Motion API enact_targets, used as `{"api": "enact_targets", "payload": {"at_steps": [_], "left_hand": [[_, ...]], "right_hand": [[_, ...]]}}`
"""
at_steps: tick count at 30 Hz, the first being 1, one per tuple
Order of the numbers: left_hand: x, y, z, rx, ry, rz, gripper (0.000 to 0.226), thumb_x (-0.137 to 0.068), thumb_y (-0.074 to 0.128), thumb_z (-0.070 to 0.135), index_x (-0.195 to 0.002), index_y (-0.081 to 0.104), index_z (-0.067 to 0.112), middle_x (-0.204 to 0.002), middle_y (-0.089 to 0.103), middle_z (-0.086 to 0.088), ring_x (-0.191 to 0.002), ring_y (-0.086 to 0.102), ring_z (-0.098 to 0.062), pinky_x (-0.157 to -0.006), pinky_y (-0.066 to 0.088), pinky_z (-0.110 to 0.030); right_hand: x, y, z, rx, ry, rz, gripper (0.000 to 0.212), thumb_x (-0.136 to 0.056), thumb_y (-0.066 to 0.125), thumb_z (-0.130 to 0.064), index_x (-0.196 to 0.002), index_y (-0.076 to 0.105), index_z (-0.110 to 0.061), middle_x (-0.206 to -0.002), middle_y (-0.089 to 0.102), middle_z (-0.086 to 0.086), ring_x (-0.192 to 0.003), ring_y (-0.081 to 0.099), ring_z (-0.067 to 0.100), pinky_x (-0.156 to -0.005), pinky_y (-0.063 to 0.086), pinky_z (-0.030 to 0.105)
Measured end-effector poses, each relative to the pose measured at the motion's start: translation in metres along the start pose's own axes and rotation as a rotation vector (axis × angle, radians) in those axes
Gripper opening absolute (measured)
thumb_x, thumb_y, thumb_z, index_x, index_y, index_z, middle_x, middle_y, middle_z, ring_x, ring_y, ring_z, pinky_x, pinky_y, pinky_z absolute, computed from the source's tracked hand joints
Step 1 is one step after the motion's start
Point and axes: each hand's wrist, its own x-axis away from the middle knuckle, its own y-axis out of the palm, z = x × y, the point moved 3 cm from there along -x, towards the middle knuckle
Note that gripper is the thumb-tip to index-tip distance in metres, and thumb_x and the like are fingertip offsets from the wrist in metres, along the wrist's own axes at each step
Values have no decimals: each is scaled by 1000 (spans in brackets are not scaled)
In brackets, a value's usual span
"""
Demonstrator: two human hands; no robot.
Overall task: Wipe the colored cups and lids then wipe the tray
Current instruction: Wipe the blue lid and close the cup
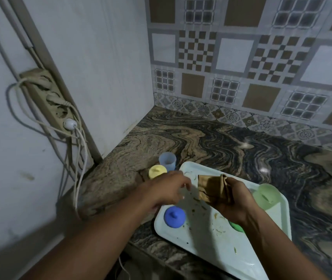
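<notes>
Blue knobbed plastic lid point(174, 216) seems next: we should lift it with our empty, loosely open left hand point(169, 188), wiping with the folded brown cloth point(211, 187) our right hand point(232, 202) grips.

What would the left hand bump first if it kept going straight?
Most likely the brown cloth that the right hand holds above the tray; the left hand points toward it, though depth is unclear.

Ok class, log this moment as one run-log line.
right hand grips cloth | left hand hovers over tray edge, empty | blue lid, green cup on tray | tray soiled
</notes>
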Motion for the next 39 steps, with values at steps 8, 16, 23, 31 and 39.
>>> {"api": "enact_targets", "payload": {"at_steps": [8,16,23,31,39], "left_hand": [[20,77,-3,-129,-178,-22,34,-97,60,10,-131,62,8,-137,55,-13,-117,57,-38,-92,50,-50],[29,80,-11,-104,-147,149,24,-91,70,23,-105,71,4,-104,67,-15,-96,64,-32,-82,53,-41],[24,58,-9,-25,105,344,19,-101,55,27,-99,66,11,-101,62,-6,-87,58,-24,-76,47,-41],[11,12,-5,-62,297,588,30,-101,44,32,-101,66,12,-98,63,-5,-83,61,-24,-67,51,-37],[0,1,23,99,256,770,30,-98,51,38,-95,61,10,-95,55,-2,-75,57,-23,-61,50,-42]], "right_hand": [[33,-65,42,72,65,-20,34,-104,40,-18,-102,69,0,-96,74,24,-78,73,37,-73,57,46],[33,-50,44,477,-263,-142,42,-106,40,-22,-99,77,-4,-90,67,26,-83,63,31,-83,55,45],[9,-19,48,909,-722,-122,27,-99,51,-42,-112,71,-29,-97,73,-15,-92,69,6,-86,58,39],[6,-18,41,1438,-1155,-278,42,-99,45,-26,-137,61,-27,-149,50,-14,-142,39,2,-111,42,25],[16,-12,12,321,-721,-44,28,-106,47,-20,-101,74,-12,-78,67,8,-71,60,21,-68,55,41]]}}
